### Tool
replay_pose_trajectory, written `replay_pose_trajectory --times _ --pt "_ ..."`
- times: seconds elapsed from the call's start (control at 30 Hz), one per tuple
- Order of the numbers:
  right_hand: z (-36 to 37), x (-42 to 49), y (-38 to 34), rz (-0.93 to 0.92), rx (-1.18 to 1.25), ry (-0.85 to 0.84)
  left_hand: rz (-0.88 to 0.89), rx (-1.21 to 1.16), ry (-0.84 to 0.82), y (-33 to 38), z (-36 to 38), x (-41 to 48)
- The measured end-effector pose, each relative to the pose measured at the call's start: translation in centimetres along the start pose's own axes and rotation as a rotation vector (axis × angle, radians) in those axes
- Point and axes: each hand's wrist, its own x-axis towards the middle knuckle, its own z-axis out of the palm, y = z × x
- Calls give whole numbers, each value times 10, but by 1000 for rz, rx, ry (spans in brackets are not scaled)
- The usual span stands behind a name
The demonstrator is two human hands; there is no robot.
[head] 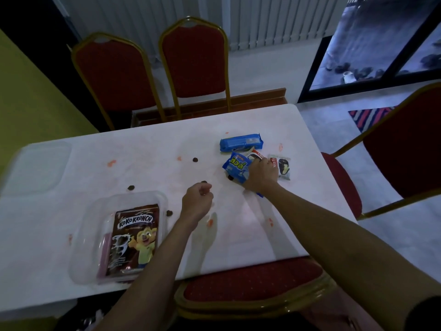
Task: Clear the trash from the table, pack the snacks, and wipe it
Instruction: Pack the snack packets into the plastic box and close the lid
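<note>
White bench top, smooth and hard, marked with orange smears from the left side across to the right edge.

Progress, as judged: early.
- Packed: one glossy brown cereal bag, lying flat in the clear plastic tub by the near edge, left of your arms.
- The tub's lid is off and lies flat at the far-left corner. It is a translucent rounded rectangle.
- Not yet packed: four packets bunched toward the right edge. They are a long blue biscuit pack, a crinkled blue packet, a red-and-white wrapper half hidden, and a clear-ended pie packet.
- Trash left: small dark cereal pieces, lumpy and round, lie loose mid-bench, beside the tub's far edge and at its right side.
- Wiping: not begun, going by the smears. No cloth is in view.

Hands:
- Your right hand has its fingers closed on the crinkled blue packet, whose film is buckled under the grip.
- Your left hand is mid-bench with fingers curled tight. A dark cereal piece sits at the fingertips, but I cannot tell whether it is pinched or only touched.

Red padded chairs with gold frames stand at the far, right and near edges.
</note>
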Motion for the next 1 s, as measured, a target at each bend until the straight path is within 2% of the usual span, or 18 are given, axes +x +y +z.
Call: replay_pose_trajectory --times 0.1,0.23,0.27,0.33,0.5,0.63,0.8,1.0 --pt "-4 -2 1 44 206 -98 -17 -31 -17 -5 0 0" --pt "-20 -19 -9 276 998 -481 -65 -155 -37 -10 -3 -1" --pt "-25 -27 -15 276 1097 -574 -76 -206 -34 -9 -3 -2" --pt "-30 -37 -32 175 1079 -653 -95 -342 -10 -3 -6 -5" --pt "-47 -60 -100 -147 878 -570 -110 -537 153 4 -40 -13" --pt "-48 -69 -150 -307 775 -571 -145 -701 219 -33 -87 -20" --pt "-31 -77 -215 -465 603 -599 -181 -794 362 -95 -141 -29" --pt "-8 -80 -277 -604 334 -365 -278 -769 352 -138 -177 -21"
